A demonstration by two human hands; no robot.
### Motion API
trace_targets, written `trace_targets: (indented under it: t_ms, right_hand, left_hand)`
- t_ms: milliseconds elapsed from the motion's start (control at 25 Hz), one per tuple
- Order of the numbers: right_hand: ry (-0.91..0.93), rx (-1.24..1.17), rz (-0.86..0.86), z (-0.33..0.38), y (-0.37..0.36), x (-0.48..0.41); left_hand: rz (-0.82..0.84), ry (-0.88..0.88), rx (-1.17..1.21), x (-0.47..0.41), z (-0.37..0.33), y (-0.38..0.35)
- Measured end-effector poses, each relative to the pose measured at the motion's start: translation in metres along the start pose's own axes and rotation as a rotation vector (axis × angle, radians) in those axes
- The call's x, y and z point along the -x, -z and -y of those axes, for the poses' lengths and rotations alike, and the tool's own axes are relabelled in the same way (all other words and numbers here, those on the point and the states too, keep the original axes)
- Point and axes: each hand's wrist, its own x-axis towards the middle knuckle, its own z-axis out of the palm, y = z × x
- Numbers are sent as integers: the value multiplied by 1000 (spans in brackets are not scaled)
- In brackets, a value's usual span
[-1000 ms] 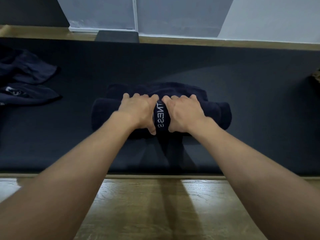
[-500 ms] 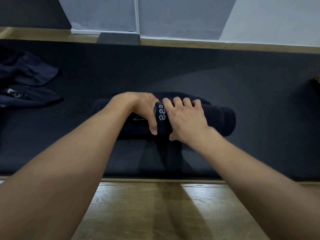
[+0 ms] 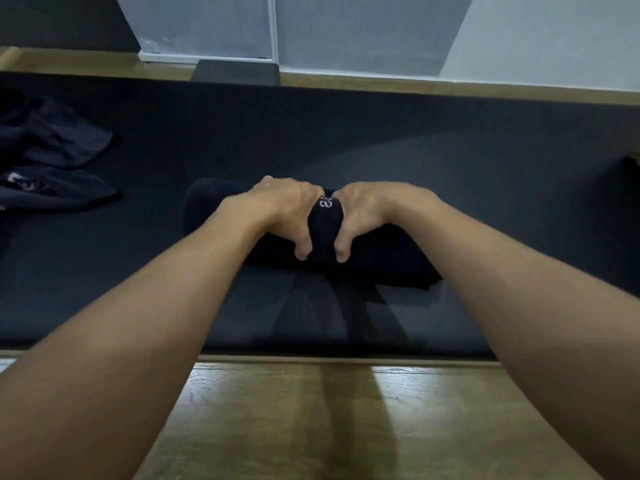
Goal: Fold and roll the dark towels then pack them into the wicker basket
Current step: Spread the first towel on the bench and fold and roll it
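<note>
- My left grip (image 3: 282, 213) is curled over the top of the rolled dark towel (image 3: 207, 207). The thumb (image 3: 302, 249) is hooked down the near side and the fingers are wrapped over the far side, out of my sight.
- My right grip (image 3: 375, 214) holds the same roll in the same way, just beside the left. Its thumb (image 3: 341, 252) is on the near face, and its fingers are bent over the top and hidden behind.
- Both are closed snugly round the roll, with a narrow strip of towel showing between them.
- A bit of white lettering (image 3: 326, 202) shows on that strip, too little of it to read.
- The roll lies crosswise on the dark mat (image 3: 467, 150), about midway between the table's left and right edges and nearer the near edge of the mat than the far one.
- Its left end sticks out past my left wrist. Its right end runs under my right forearm, where a loose corner (image 3: 427, 282) lies flat on the mat.
- A heap of loose dark towels (image 3: 59, 161) sits crumpled at the left edge of the table, well apart from the roll.
- The mat covers most of the table (image 3: 294, 420), leaving bare wood along the near edge and a thin strip along the far edge.
- A small dark block (image 3: 235, 71) stands at the far edge against the pale wall panels (image 3: 363, 29).
- At the right edge a sliver of something brownish (image 3: 634, 160) pokes into view. I cannot tell what it is.
</note>
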Motion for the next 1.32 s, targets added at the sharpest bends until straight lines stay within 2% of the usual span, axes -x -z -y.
trace_targets:
  t_ms: [40,120,160,200,280,360,400,440,480,560,640,760,840,880,1000,1120,1240,1320]
  right_hand:
    - [5,69,-119,-2,-11,2]
    - [-10,341,-484,-9,-48,9]
    - [-1,453,-617,-9,-65,13]
    - [25,487,-678,-8,-71,13]
    - [56,356,-569,-8,-49,9]
    - [68,141,-321,-9,-17,4]
    - [64,82,-209,-11,-1,-1]
    - [58,34,-125,-12,10,-5]
    - [40,-10,-63,-14,18,-11]
    - [-2,-70,-25,-13,24,-17]
    - [4,-2,-181,-13,11,-18]
    - [57,397,-683,-27,-35,-11]
    - [77,480,-840,-38,-50,-13]
    - [79,471,-864,-45,-50,-18]
    - [71,430,-844,-50,-46,-20]
    - [34,320,-777,-63,-46,-9]
    - [-48,198,-672,-76,-44,4]
    - [-61,130,-615,-80,-43,10]
  left_hand:
    - [72,-5,35,-6,2,6]
    - [126,-17,92,-16,3,12]
    - [119,-22,87,-15,3,10]
    - [73,-14,56,-13,3,6]
    - [-180,17,-105,-3,0,-18]
    - [-511,47,-270,9,-4,-51]
    - [-624,52,-308,11,-6,-61]
    - [-662,50,-308,8,-4,-60]
    - [-612,42,-272,2,0,-50]
    - [-383,29,-161,-12,7,-22]
    - [-196,10,-103,-28,14,5]
    - [42,-1,89,-48,21,30]
    - [65,-23,172,-50,24,36]
    - [-5,-35,126,-47,26,32]
    - [-361,-57,-169,-29,48,-4]
    - [-521,-64,-320,-20,73,-25]
    - [-593,-12,-272,-10,89,-36]
    - [-542,60,-34,0,98,-41]
